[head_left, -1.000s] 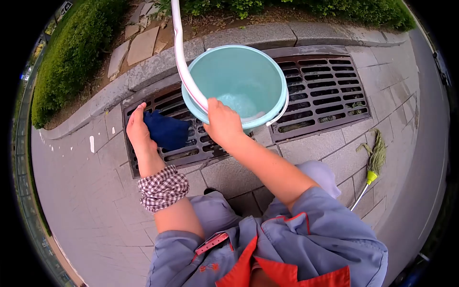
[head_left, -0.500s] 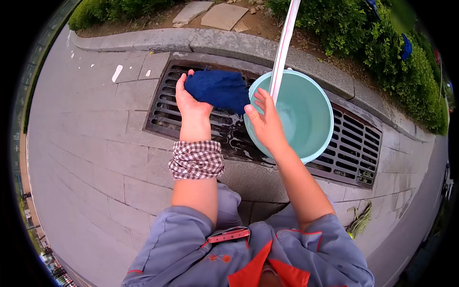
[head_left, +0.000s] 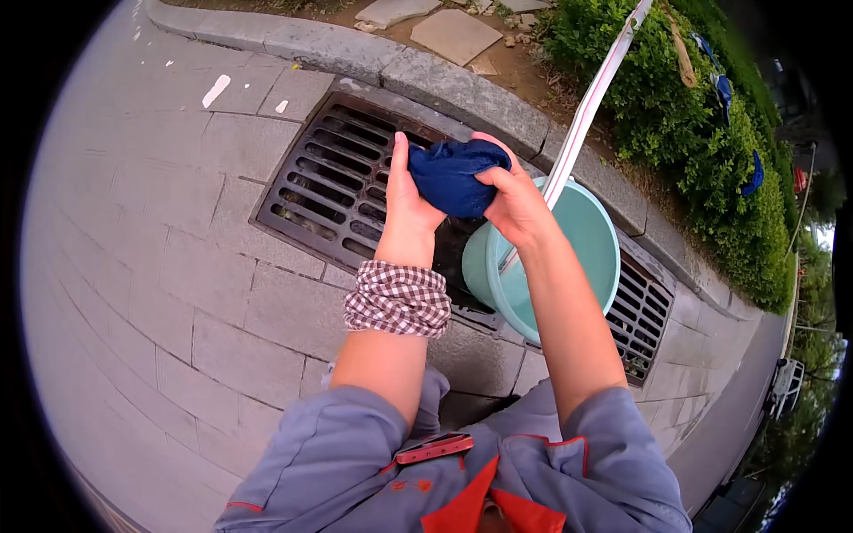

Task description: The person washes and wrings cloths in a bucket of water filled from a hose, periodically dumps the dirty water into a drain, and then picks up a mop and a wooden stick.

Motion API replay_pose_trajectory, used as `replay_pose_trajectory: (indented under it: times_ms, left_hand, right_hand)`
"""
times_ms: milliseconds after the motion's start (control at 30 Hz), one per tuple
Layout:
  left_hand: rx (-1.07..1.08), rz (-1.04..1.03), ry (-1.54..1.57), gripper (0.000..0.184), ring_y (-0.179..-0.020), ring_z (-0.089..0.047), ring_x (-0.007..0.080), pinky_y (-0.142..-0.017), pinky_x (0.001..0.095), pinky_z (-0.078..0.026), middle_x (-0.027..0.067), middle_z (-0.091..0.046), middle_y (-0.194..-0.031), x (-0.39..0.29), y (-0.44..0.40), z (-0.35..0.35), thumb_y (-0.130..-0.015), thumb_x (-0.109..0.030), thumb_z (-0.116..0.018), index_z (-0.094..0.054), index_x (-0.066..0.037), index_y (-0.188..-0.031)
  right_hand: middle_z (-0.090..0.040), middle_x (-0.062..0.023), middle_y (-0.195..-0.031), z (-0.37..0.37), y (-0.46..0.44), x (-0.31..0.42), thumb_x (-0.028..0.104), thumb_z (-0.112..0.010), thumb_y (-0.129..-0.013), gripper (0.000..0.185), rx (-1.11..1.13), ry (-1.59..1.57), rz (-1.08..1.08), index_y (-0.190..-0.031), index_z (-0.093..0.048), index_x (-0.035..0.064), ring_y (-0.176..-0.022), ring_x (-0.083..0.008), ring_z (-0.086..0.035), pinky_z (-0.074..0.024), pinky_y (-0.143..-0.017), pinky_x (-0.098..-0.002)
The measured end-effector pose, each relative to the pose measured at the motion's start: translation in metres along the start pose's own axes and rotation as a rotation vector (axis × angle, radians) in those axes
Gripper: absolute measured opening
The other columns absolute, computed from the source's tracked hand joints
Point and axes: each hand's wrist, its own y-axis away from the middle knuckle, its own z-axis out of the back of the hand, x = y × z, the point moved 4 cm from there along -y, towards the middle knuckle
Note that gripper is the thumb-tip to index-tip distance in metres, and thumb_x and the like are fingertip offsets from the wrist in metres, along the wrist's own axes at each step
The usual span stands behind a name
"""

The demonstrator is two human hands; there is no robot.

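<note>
A bunched dark blue cloth [head_left: 455, 179] is between my two hands, above a metal drain grate [head_left: 324, 182]. My left hand [head_left: 412, 202] grips its left side, with the fingers partly hidden behind the fabric. On the other side, my right hand [head_left: 517, 197] is closed around the cloth's right end, thumb in front. Just right of and below the hands is a light green bucket [head_left: 485, 266]. A white pole with a red stripe [head_left: 593, 105] slants out of the bucket, its lower part behind my right hand and forearm.
Beyond the grate runs a stone curb [head_left: 462, 96]. Green bushes [head_left: 657, 111] grow behind it, with blue cloths [head_left: 753, 176] hanging on them. Flat stones [head_left: 456, 35] lie on the soil. Grey paving [head_left: 178, 240] spreads to the left.
My right hand has moved from over the bucket's rim to take hold of the cloth. The cloth, spread out before, is now gathered into a bundle. My view has shifted and tilted.
</note>
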Motion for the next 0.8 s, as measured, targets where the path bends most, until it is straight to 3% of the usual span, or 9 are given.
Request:
replay_pose_trajectory:
  times_ms: [100,300,400,433,533,633,733,800]
  left_hand:
    - [-0.056,-0.096,0.066,0.048,-0.098,-0.061,0.0317,-0.091,0.0469,-0.048,0.0146,-0.062,-0.105,0.003,-0.003,0.01,-0.085,-0.045,-0.062,-0.057,-0.002,-0.104]
    - [0.058,0.08,0.271,0.034,-0.096,-0.062,0.03,-0.089,0.0453,-0.049,0.0141,-0.064,-0.104,0.009,-0.008,0.017,-0.085,-0.035,-0.062,-0.06,-0.005,-0.101]
    - [0.065,0.045,0.304,0.034,-0.097,-0.062,0.0291,-0.09,0.0456,-0.049,0.0133,-0.064,-0.105,0.008,-0.012,0.012,-0.086,-0.034,-0.062,-0.061,-0.006,-0.104]
    - [0.069,0.024,0.318,0.035,-0.098,-0.061,0.0292,-0.091,0.0458,-0.048,0.0134,-0.064,-0.106,0.006,-0.011,0.011,-0.086,-0.033,-0.061,-0.06,-0.005,-0.107]
    - [0.111,0.024,0.159,0.035,-0.096,-0.062,0.0255,-0.088,0.0437,-0.05,0.0109,-0.064,-0.105,0.001,0.003,-0.005,-0.086,-0.034,-0.064,-0.061,-0.007,-0.108]
    - [-0.053,-0.105,-0.04,0.041,-0.094,-0.062,0.0221,-0.085,0.0385,-0.051,0.0097,-0.064,-0.105,0.0,-0.009,0.003,-0.084,-0.038,-0.067,-0.06,-0.006,-0.109]
    - [-0.082,0.049,-0.174,0.043,-0.094,-0.061,0.0191,-0.085,0.0345,-0.05,0.0069,-0.06,-0.101,0.006,-0.007,-0.003,-0.081,-0.037,-0.072,-0.062,-0.005,-0.108]
    - [-0.012,0.113,-0.107,0.044,-0.094,-0.062,0.019,-0.085,0.0337,-0.051,0.0076,-0.062,-0.103,0.013,-0.003,-0.007,-0.083,-0.038,-0.07,-0.061,-0.003,-0.108]
  right_hand:
    - [-0.056,-0.0052,-0.114,0.009,0.007,-0.008,-0.005,-0.05,-0.077,0.051,0.003,-0.052,-0.056,-0.126,-0.051,0.0115,-0.104,-0.0201,-0.057,-0.0501,-0.088,-0.0398]
    - [-0.054,-0.0049,-0.118,0.005,0.007,-0.011,0.001,-0.052,-0.079,0.051,0.042,0.102,-0.063,-0.129,-0.049,0.0117,-0.107,-0.0205,-0.056,-0.0488,-0.09,-0.0411]
    - [-0.053,-0.0037,-0.121,0.006,0.006,-0.007,0.011,-0.053,-0.081,0.049,-0.08,0.057,-0.047,-0.13,-0.048,0.0133,-0.112,-0.0206,-0.053,-0.046,-0.092,-0.0443]
    - [-0.053,-0.0036,-0.123,0.005,0.006,-0.009,0.03,-0.056,-0.087,0.049,-0.094,0.145,-0.051,-0.132,-0.046,0.0148,-0.116,-0.0212,-0.05,-0.0434,-0.093,-0.0472]
    - [-0.052,-0.0057,-0.125,-0.008,0.014,-0.007,0.045,-0.055,-0.09,0.054,-0.255,0.075,-0.023,-0.134,-0.045,0.014,-0.117,-0.0235,-0.049,-0.0408,-0.094,-0.0494]
    - [-0.048,-0.0111,-0.129,-0.005,0.003,-0.002,0.055,-0.049,-0.091,0.064,-0.273,0.184,0.128,-0.136,-0.041,0.0103,-0.119,-0.0249,-0.048,-0.0426,-0.096,-0.0462]
    - [-0.05,-0.0131,-0.127,-0.008,-0.013,0.009,0.052,-0.046,-0.093,0.062,-0.23,0.337,0.425,-0.134,-0.042,0.0059,-0.117,-0.0241,-0.049,-0.0417,-0.098,-0.0404]
    - [-0.054,-0.0121,-0.124,-0.015,-0.022,0.007,0.042,-0.05,-0.095,0.052,-0.244,0.408,0.467,-0.129,-0.047,0.0034,-0.114,-0.0212,-0.049,-0.0406,-0.098,-0.0335]
